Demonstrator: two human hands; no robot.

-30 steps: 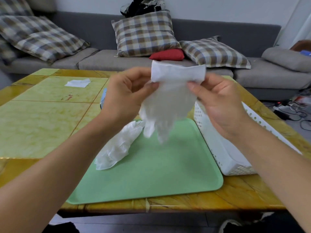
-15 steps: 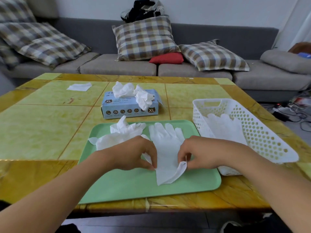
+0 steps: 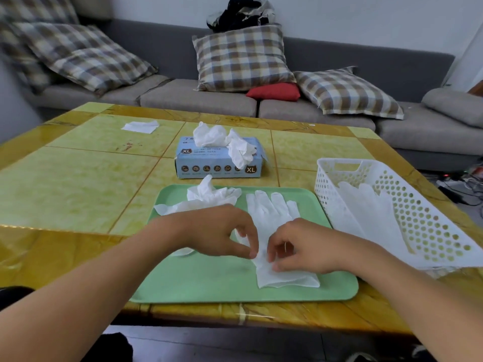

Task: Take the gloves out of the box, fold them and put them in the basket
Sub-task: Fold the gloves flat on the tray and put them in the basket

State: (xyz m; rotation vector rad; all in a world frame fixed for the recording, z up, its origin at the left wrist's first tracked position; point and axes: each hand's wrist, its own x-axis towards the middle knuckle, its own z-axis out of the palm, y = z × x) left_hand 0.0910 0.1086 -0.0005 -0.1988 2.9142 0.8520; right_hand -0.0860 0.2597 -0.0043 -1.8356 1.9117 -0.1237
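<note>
Gloves [image 3: 366, 215] are already laid in the white basket [image 3: 433, 231]. Beside it, a flat glove [image 3: 274, 212] is pinched by left hand [image 3: 222, 231] and right hand [image 3: 300, 246], unfolded; a crumpled glove [image 3: 206, 199] and the box [image 3: 219, 163] await.

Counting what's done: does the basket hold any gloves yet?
Yes, white gloves already lie inside the basket.

Both forearms are bare up to the frame edge, with no sleeve showing. The left grip [image 3: 222, 232] and right grip [image 3: 303, 246] wear no rings, watch or gloves.
</note>
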